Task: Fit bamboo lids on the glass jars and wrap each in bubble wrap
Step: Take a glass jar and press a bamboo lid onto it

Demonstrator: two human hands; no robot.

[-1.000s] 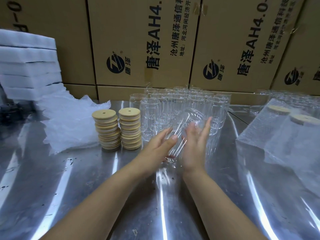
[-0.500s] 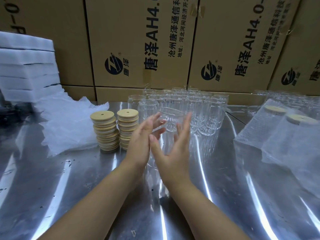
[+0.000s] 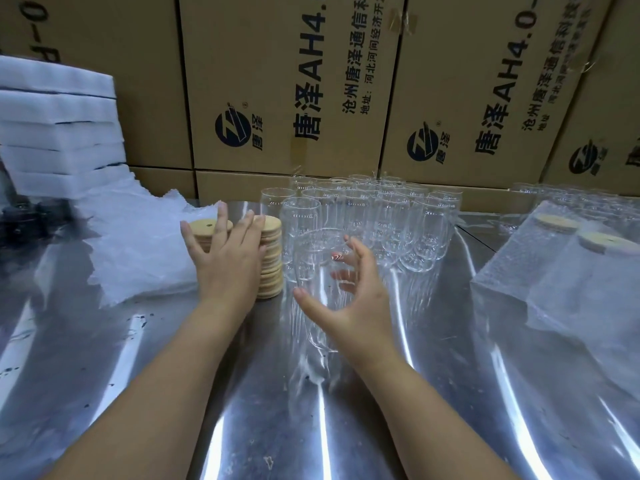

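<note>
Work is going on over a shiny steel surface (image 3: 104, 358), with both bare forearms reaching in from the near edge. The left hand (image 3: 225, 268) is lying flat, palm down, its fingers straight and spread wide over the tops of two stacks of bamboo lids (image 3: 272, 271). The fingertips are reaching across the top lid of the left stack, whose small hole is showing, but whether they are pressing on it I cannot tell. This hand is pinching nothing.

The right hand (image 3: 353, 299) is curling round a glass jar (image 3: 311, 258) just to the right of the lid stacks. The thumb is lying across the near side and the fingers are showing through the glass on the far side. The jar is standing upright, mouth up, with no lid on it, and it is blurred; whether its base is touching the surface I cannot tell.

Directly behind it a cluster of empty jars (image 3: 381, 213) is standing mouth up, packed close together, in front of a wall of printed cardboard boxes (image 3: 287, 81). More bare jars (image 3: 588, 199) are standing at the far right. In front of those, wrapped jars (image 3: 554, 271) are sitting with two bamboo lids showing through the wrap. Left of the lid stacks, a pile of loose bubble wrap sheets (image 3: 138, 251) is lying just beside them, and behind that pile a stack of white foam slabs (image 3: 55, 126) is rising.
</note>
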